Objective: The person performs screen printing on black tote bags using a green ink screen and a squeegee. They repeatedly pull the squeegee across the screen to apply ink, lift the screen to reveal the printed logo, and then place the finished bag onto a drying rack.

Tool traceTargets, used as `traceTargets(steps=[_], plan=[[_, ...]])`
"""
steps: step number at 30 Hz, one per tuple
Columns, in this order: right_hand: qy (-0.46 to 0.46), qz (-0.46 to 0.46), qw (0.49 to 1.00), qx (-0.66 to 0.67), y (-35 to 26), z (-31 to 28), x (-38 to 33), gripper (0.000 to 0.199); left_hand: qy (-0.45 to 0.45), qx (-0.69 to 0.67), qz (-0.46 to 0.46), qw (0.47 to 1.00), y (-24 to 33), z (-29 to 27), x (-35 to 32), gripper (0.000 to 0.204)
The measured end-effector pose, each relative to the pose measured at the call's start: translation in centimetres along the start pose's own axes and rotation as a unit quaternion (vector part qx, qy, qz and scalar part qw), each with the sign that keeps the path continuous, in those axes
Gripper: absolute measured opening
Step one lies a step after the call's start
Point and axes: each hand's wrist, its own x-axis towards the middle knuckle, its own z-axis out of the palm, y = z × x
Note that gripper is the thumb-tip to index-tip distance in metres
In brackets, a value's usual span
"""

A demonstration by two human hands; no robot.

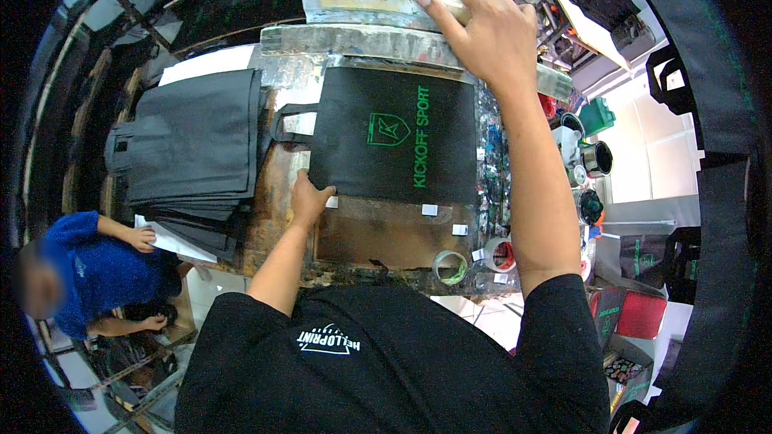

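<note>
A black tote bag (354, 141) with a green shield emblem and green lettering lies flat on the worktable, its handle pointing left. My left hand (308, 199) is closed at the bag's near left corner, thumb on the fabric. Beyond the bag, two long, paint-stained pale bars run across. My right hand (500, 36) is wrapped round the right end of the farther one, which looks like the edge of a screen-printing frame (362, 6). What lies under my right palm is hidden.
Left of the bag sits a stack of black tote bags (197, 137). A person in a blue shirt (112, 265) is at the lower left, one hand by a white sheet. Tape rolls (450, 268) lie near the front edge. Paint cans (597, 158) stand to the right.
</note>
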Motion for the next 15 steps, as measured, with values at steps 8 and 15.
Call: traceTargets(steps=[8, 15], plan=[[-0.034, 0.012, 0.999, 0.003, -0.3, -0.4, 0.9, 0.068, 0.096, -0.114, 0.156, 0.976, 6.6, -8.7, 2.8, 0.044], [-0.036, 0.016, 0.999, 0.009, -0.8, -1.1, 0.8, 0.062, 0.128, -0.244, 0.047, 0.96, -0.9, -28.0, 3.2, 0.032]])
